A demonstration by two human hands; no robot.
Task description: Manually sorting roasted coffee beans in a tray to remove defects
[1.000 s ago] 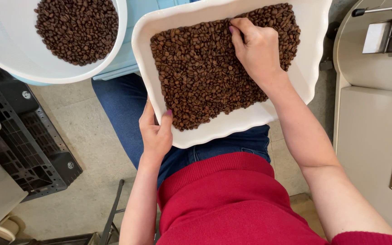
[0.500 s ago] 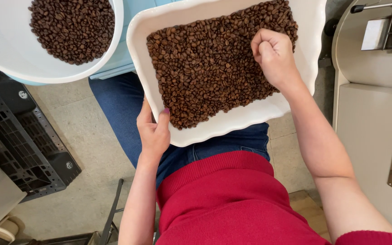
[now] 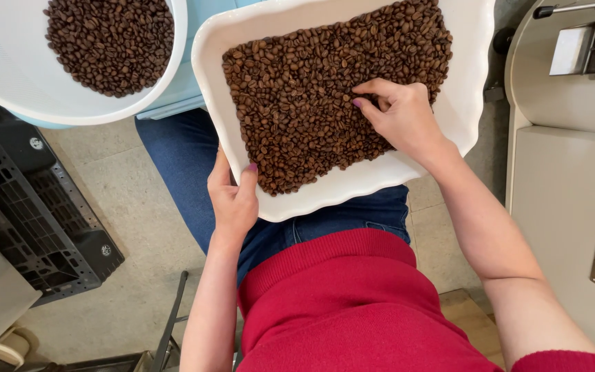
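A white rectangular tray (image 3: 463, 89) with a wavy rim rests on my lap, covered with a layer of brown roasted coffee beans (image 3: 297, 96). My left hand (image 3: 232, 196) grips the tray's near left corner, thumb over the rim. My right hand (image 3: 397, 114) lies on the beans in the middle right of the tray, fingers curled and fingertips pressed together among the beans; whether a bean is pinched I cannot tell.
A round white bowl (image 3: 8, 76) with more coffee beans (image 3: 108, 41) sits at the upper left. A black plastic crate (image 3: 36, 220) stands on the floor at the left. A beige machine body (image 3: 566, 158) rises along the right.
My right hand has slid from the tray's far right corner toward the middle of the beans. The left hand has kept its hold on the tray corner.
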